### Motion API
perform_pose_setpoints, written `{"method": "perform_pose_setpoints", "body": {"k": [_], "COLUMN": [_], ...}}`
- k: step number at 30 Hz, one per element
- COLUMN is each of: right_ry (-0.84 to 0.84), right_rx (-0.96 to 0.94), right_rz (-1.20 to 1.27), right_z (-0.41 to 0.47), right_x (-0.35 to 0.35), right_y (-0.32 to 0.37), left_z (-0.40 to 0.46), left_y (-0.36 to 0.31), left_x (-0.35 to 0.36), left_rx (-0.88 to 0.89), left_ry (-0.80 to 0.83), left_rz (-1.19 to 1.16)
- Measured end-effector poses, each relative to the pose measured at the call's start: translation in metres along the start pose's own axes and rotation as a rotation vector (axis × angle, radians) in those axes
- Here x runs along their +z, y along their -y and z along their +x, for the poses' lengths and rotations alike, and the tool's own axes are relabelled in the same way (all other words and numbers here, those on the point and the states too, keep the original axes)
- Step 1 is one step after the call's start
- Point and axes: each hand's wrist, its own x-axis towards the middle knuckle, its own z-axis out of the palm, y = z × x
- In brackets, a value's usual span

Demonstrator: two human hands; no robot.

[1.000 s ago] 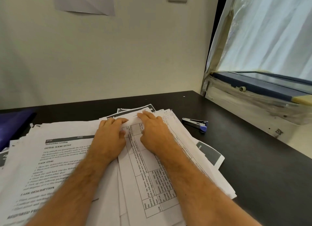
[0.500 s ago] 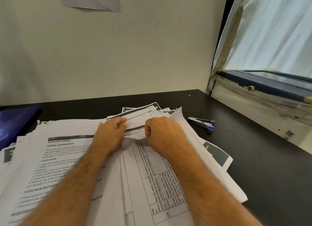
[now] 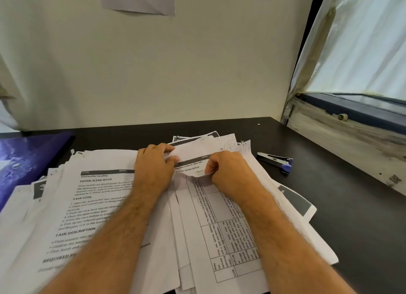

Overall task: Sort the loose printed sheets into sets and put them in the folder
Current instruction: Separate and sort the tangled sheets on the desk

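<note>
Both forearms forward, left hand and right hand knuckles-up, fingers curled in grip.

Your forearms cover much of the paper pile, which the bottom edge cuts off. The blue folder runs off left, and the small print seems too blurred to read.

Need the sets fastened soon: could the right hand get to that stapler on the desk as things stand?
Probably yes: the stapler lies on bare desk beside the right hand, nothing between; but that hand pinches a sheet first.
</note>
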Motion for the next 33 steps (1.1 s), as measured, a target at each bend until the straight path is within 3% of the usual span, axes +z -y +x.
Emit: {"method": "perform_pose_setpoints", "body": {"k": [6, 9, 15, 19, 20, 22, 25, 28, 33], "right_ry": [-0.073, -0.163, -0.199, -0.171, -0.16, -0.131, -0.098, -0.053, -0.05], "right_rx": [-0.038, -0.141, -0.161, -0.127, -0.123, -0.098, -0.06, -0.062, -0.071], "right_rz": [0.053, 0.074, -0.112, -0.14, -0.13, -0.116, -0.107, -0.107, -0.053], "right_z": [0.0, -0.002, 0.002, 0.004, 0.004, 0.004, 0.005, 0.003, 0.002], "right_x": [-0.001, 0.002, 0.004, -0.001, -0.003, -0.004, -0.002, -0.001, -0.002], "right_y": [-0.007, -0.007, -0.006, -0.011, -0.012, -0.012, -0.013, -0.013, -0.016], "left_z": [-0.008, -0.012, -0.028, -0.029, -0.025, -0.016, -0.008, -0.008, -0.007], "left_y": [-0.006, -0.01, -0.025, -0.027, -0.025, -0.016, -0.008, -0.01, -0.01], "left_x": [-0.008, -0.012, -0.019, -0.018, -0.016, -0.011, -0.006, -0.003, -0.003], "left_rx": [0.023, 0.121, 0.31, 0.146, 0.085, 0.025, -0.017, -0.043, -0.074], "left_ry": [-0.111, -0.138, 0.051, 0.065, 0.039, 0.059, 0.232, 0.324, 0.311], "left_rz": [-0.182, -0.193, -0.327, -0.56, -0.506, -0.173, 0.206, 0.32, 0.278]}}
